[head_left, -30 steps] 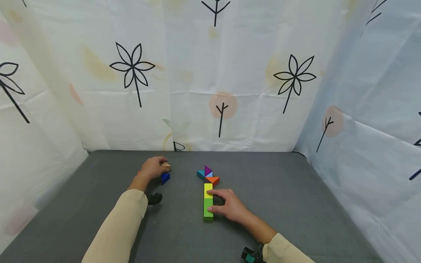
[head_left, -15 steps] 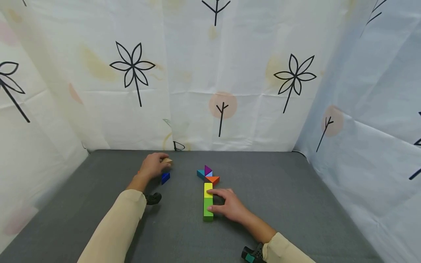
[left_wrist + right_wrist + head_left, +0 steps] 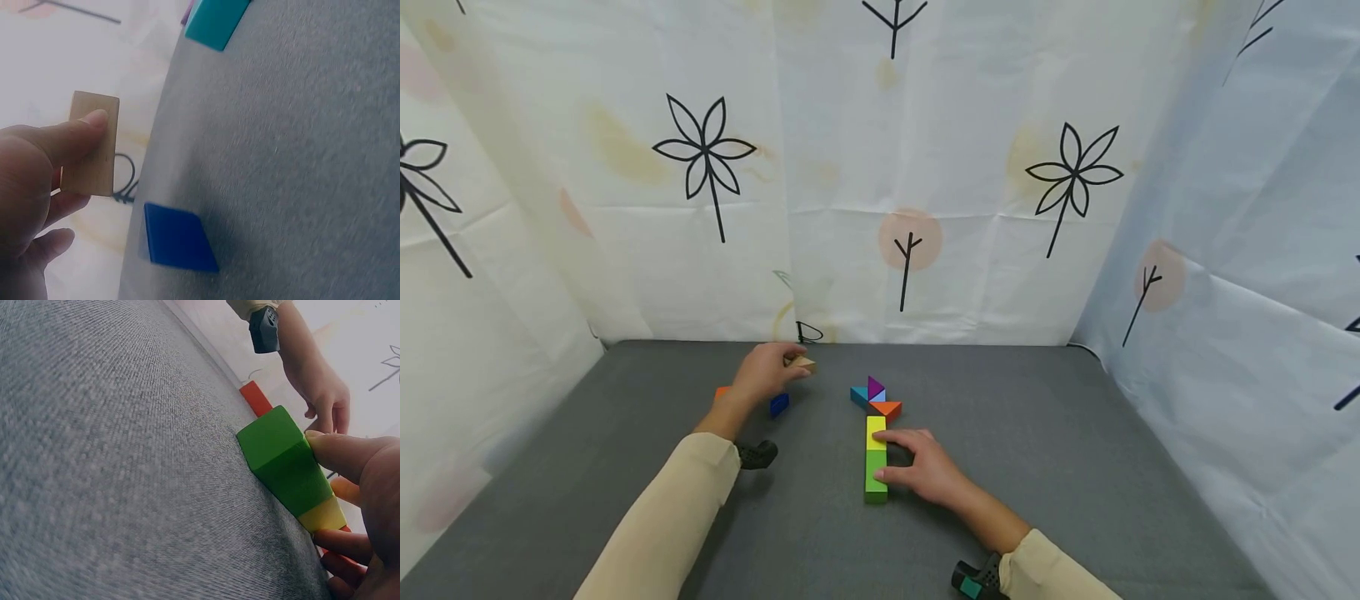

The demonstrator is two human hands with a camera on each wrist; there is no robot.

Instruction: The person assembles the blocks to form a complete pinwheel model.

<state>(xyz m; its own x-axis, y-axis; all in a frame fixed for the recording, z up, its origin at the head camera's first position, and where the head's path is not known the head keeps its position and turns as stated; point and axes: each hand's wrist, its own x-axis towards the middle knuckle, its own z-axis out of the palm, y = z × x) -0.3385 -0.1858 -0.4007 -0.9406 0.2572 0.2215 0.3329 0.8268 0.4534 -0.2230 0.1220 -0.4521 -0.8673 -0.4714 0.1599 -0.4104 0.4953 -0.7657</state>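
Observation:
My left hand pinches a small bare wooden block between thumb and fingers, raised over the back of the table. Its long flat face shows in the left wrist view. Behind and below it lies a blue block. My right hand rests against a row of blocks, thumb on the green block and index fingertip on the yellow block. At the far end of that row, an orange triangle block, a teal block, a purple triangle and a light blue piece sit close together.
An orange block shows partly behind my left forearm. The grey tabletop ends at a white printed curtain at the back, with more curtain on both sides.
My left hand has lifted the wooden block and carried it right and slightly back, away from beside the blue block. My right hand keeps its place on the row.

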